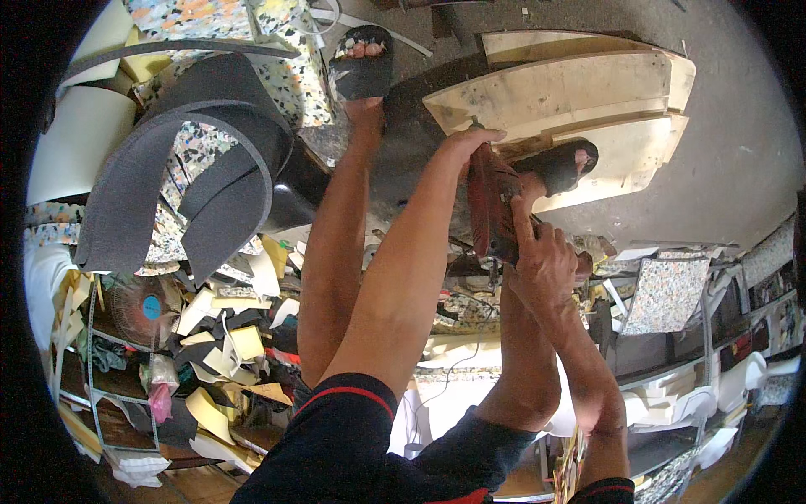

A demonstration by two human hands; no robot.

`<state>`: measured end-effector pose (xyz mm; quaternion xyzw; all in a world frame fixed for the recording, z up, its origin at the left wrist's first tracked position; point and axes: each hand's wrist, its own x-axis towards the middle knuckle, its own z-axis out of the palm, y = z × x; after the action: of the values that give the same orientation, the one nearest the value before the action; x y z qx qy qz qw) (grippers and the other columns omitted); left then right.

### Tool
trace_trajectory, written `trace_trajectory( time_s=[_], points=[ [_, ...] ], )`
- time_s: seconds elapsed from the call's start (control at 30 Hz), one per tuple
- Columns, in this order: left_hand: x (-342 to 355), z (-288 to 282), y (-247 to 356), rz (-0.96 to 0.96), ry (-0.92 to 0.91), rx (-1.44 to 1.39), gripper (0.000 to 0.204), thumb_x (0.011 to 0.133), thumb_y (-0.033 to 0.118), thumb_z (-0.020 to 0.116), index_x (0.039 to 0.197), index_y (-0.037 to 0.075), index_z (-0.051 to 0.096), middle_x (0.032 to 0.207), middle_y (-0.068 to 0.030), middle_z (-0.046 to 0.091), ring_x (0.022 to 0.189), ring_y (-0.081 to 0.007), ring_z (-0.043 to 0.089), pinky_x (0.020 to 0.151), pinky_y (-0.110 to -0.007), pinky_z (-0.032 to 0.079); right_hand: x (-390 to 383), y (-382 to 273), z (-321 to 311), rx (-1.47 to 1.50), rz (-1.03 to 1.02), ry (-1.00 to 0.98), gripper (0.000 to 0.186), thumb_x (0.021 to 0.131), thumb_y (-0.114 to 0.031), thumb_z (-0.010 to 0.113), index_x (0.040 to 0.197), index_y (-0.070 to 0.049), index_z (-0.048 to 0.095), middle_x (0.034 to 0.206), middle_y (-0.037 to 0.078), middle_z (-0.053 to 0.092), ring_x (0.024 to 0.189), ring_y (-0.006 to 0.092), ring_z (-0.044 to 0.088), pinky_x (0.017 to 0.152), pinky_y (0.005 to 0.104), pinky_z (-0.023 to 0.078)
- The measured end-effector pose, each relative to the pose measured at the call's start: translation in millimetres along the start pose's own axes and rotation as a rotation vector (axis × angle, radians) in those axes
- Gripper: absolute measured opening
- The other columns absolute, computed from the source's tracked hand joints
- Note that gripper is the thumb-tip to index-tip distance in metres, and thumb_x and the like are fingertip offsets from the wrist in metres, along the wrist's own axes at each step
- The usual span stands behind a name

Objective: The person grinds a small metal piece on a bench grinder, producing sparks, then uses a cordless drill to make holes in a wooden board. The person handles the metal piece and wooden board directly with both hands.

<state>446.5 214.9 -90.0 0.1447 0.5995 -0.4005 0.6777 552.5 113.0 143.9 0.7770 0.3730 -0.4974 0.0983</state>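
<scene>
Both my hands are on a dark red power tool [494,197] with a black lower part, held tilted beside a stack of curved plywood pieces [554,92]. My left hand [475,147] is closed over its far end, with one finger or thumb stretched out toward the plywood; its other fingers are mostly hidden. Around the near end wraps my right hand [547,265], its index finger lying along the body. The tool's exact kind and its working end cannot be made out. My right foot in a black sandal [564,166] stands on the plywood.
At left lies a curled dark grey foam sheet [176,160] by a speckled foam block [290,67]. Yellow and white foam scraps [222,336] and a fan [143,307] are lower left. A speckled panel [666,294] leans at right. A thin cord [453,370] hangs below.
</scene>
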Motion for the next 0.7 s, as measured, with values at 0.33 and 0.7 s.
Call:
trace_trajectory(
  time_s=[0.33,0.7],
  points=[
    [-28.0,-1.8,3.6,0.105,0.019,-0.088,0.045,0.073,0.042,0.086,0.095,0.008,0.066,0.086,-0.0069,0.065,0.073,-0.0229,0.064,0.069,-0.041,0.051,1.1,-7.8,6.3,0.03,0.033,-0.014,0.09,0.069,-0.005,0.069,0.152,-0.017,0.038,0.096,0.018,0.06,0.083,0.0345,0.064,0.069,0.0458,0.055],
    [53.7,-59.2,-59.4,0.025,0.282,-0.264,0.067,0.086,0.071,0.058,0.11,0.009,0.065,0.096,-0.0109,0.067,0.084,-0.0255,0.065,0.076,-0.046,0.051,-2.7,-5.9,7.8,0.011,-0.003,0.004,0.087,0.071,-0.007,0.069,0.151,-0.019,0.04,0.094,0.015,0.061,0.081,0.0329,0.064,0.065,0.0447,0.054]
  ],
)
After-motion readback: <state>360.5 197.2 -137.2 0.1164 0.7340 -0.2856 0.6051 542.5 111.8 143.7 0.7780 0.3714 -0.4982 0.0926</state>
